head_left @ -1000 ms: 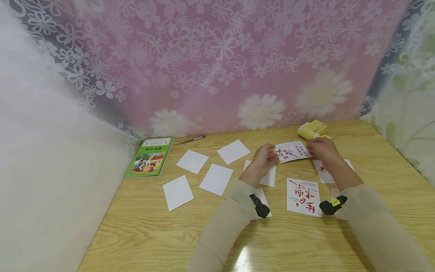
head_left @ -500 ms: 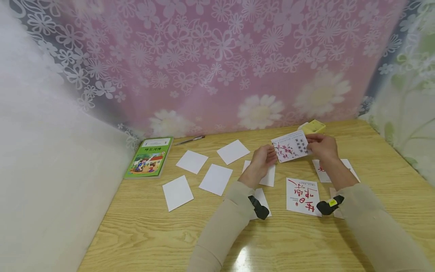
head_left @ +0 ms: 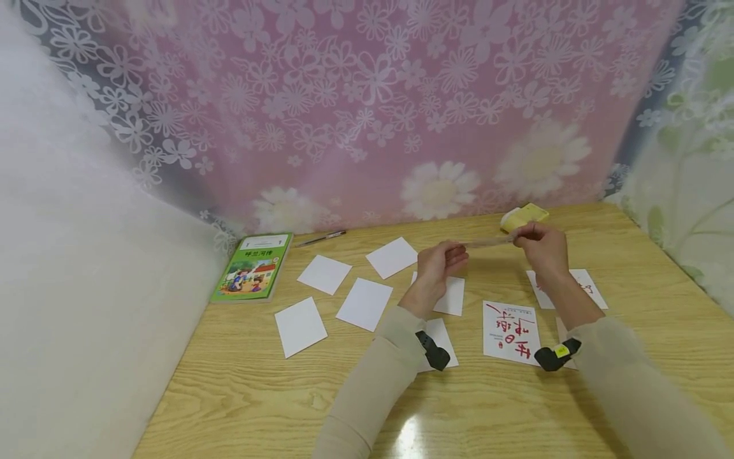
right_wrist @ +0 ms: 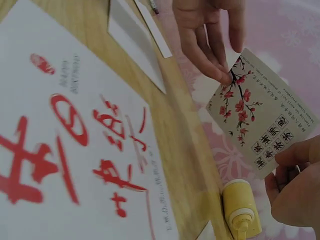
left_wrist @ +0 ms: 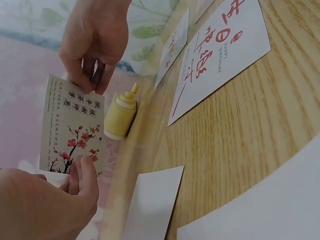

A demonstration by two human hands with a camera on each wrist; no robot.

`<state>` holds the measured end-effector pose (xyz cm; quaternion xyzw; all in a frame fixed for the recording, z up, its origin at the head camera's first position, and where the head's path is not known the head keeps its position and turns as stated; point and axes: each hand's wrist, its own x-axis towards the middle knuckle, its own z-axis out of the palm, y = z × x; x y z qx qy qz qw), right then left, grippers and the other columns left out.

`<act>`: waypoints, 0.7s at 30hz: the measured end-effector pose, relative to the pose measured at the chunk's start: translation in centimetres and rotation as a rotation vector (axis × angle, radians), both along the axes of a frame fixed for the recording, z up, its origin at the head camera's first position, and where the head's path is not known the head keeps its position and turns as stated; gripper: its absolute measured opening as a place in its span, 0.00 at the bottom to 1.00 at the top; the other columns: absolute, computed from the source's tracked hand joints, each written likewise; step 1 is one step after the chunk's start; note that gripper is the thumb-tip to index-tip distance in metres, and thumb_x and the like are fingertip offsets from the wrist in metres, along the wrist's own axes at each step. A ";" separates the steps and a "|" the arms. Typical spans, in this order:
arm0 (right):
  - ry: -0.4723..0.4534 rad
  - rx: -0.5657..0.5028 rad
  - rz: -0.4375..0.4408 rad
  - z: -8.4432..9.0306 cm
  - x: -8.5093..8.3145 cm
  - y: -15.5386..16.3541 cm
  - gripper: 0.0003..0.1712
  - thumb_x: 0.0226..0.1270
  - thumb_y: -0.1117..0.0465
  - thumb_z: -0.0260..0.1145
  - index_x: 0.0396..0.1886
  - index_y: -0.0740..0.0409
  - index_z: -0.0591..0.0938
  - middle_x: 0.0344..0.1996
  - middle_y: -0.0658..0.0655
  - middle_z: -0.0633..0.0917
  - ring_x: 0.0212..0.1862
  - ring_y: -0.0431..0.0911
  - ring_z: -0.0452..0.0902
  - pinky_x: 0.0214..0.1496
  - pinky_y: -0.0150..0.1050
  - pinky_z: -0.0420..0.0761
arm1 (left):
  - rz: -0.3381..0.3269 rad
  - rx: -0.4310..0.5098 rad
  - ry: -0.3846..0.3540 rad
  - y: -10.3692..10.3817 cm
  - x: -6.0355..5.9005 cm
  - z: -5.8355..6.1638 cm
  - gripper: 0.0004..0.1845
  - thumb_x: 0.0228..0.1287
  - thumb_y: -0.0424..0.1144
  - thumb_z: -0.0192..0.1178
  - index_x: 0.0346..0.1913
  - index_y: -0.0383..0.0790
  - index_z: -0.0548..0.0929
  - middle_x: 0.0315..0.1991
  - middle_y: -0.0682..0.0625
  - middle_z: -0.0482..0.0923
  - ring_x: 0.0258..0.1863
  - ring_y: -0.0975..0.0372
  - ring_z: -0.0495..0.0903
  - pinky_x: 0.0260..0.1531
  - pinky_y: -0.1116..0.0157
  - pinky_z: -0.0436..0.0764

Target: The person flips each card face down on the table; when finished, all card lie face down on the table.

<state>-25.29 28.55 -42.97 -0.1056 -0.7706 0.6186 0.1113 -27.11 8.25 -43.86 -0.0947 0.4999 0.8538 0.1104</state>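
A card printed with a red plum-blossom branch and small characters (left_wrist: 72,130) (right_wrist: 262,116) is held above the wooden table (head_left: 275,389), seen edge-on (head_left: 484,241) in the head view. My left hand (head_left: 440,262) (left_wrist: 47,205) touches its near-left corner with its fingertips. The far-right corner is pinched by my right hand (head_left: 539,245) (left_wrist: 95,37) (right_wrist: 295,185). A small yellow glue bottle (head_left: 523,217) (left_wrist: 120,112) (right_wrist: 241,207) stands just beyond the card.
A card with large red characters (head_left: 511,331) (right_wrist: 70,145) lies printed side up below my right hand, another printed card (head_left: 568,287) right of it. Several blank white cards (head_left: 364,303) lie scattered to the left. A green book (head_left: 253,266) and a pen (head_left: 321,237) lie at the back left.
The blossom card has been lifted off the table and tipped from facing up to nearly flat and edge-on in the head view, both hands rising with it.
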 end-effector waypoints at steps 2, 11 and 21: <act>0.037 0.016 0.015 -0.3 0.4 0.0 0.11 0.79 0.66 0.61 0.52 0.69 0.82 0.41 0.40 0.79 0.48 0.35 0.75 0.59 0.28 0.80 | 0.012 0.009 0.004 0.1 0.1 0.0 0.12 0.71 0.30 0.62 0.50 0.22 0.86 0.51 0.27 0.84 0.53 0.42 0.86 0.59 0.50 0.83; 0.132 0.039 -0.093 -1.2 0.5 -0.4 0.11 0.75 0.71 0.60 0.48 0.73 0.86 0.47 0.38 0.76 0.51 0.33 0.72 0.41 0.20 0.76 | 0.029 -0.040 0.060 0.3 0.0 -0.4 0.16 0.63 0.17 0.62 0.53 0.24 0.86 0.40 0.42 0.86 0.37 0.48 0.90 0.57 0.47 0.84; 0.067 -0.007 -0.142 -1.1 1.8 -1.6 0.13 0.74 0.67 0.63 0.52 0.66 0.88 0.39 0.39 0.83 0.41 0.36 0.73 0.27 0.24 0.71 | 0.129 -0.188 0.104 0.9 -0.3 -1.4 0.16 0.59 0.15 0.63 0.47 0.32 0.90 0.38 0.45 0.88 0.31 0.61 0.85 0.42 0.58 0.90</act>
